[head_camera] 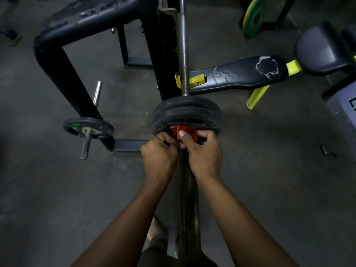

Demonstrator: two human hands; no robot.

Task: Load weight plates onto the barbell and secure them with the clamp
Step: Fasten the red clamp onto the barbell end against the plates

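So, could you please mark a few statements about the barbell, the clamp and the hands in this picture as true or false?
1. Both hands grip the red clamp on the barbell sleeve. True: left hand and right hand are curled round it.
2. The barbell carries no weight plates. False: black weight plates sit on the sleeve, just beyond the clamp.
3. The clamp is blue. False: it is red.
4. A small plate sits on a storage peg to the left. True.
5. A green plate lies flat on the bench pad. False: it stands upright by a rack at the upper right.
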